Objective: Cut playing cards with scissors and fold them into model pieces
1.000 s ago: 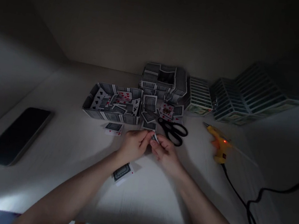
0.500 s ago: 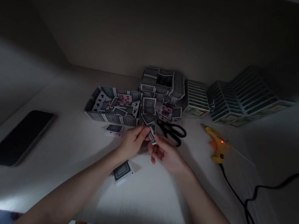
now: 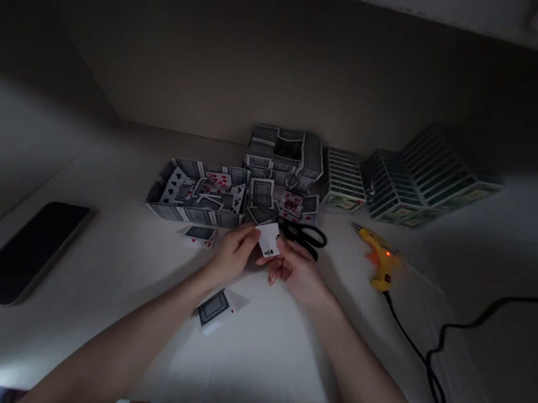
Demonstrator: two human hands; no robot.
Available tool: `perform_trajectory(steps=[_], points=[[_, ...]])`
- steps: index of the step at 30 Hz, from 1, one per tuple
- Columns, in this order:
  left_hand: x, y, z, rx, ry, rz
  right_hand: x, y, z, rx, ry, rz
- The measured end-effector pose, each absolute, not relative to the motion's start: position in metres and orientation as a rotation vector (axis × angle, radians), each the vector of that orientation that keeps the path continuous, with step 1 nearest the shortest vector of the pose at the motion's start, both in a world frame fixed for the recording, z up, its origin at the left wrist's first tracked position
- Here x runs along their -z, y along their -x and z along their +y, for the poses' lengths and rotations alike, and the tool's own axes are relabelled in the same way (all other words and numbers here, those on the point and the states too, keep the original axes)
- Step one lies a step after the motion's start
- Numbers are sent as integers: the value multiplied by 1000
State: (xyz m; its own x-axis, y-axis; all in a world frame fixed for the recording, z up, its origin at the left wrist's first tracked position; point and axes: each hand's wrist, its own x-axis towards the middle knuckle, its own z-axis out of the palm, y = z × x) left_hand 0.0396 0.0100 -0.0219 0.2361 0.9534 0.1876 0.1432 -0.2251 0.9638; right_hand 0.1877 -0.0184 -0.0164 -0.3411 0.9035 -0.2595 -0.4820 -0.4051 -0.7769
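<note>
Between my two hands is a playing card (image 3: 268,238), its white face with black marks turned up toward me. My left hand (image 3: 232,250) pinches its left edge with the thumb on top. On the right side, my right hand (image 3: 300,270) grips the card between thumb and fingers. Just beyond my hands lie black-handled scissors (image 3: 313,236), their blades partly over loose cards. Below my left wrist, a folded card (image 3: 214,309) with a dark patterned back rests on the table. Another bent card piece (image 3: 200,235) lies left of my left hand.
A box made of cards (image 3: 196,214) holds cut pieces. Behind stand a larger card-built model (image 3: 283,156) and striped stepped blocks (image 3: 398,180). A yellow glue gun (image 3: 382,259) with a lit red light and black cord (image 3: 442,345) lies right; a phone (image 3: 26,253) left.
The card in my hands has turned from its dark patterned back to its white face. Both hands keep hold of it. The whole view has shifted slightly.
</note>
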Motion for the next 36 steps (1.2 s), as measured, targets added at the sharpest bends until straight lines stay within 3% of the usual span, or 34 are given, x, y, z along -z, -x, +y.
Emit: perform_trajectory(steps=[11,14,18,20,29,36], points=[[16,-45,4,-1108,-1327,1023,10,-182,-20,-1730,1085,-896],[18,-45,5,-1106,-1284,1057,9,-192,-17,-1353,1317,-1135],[20,-46,6,-1076,-1207,1054,6,-222,-11,-481,1558,-1535],[21,-46,5,-1065,-1172,1045,5,-235,-10,-330,1607,-1729],[18,-35,8,-1123,-1221,1130,11,-233,-14,-407,1828,-1812],[20,-33,13,-1101,-1167,1184,5,-230,-9,-1000,1509,-1119]])
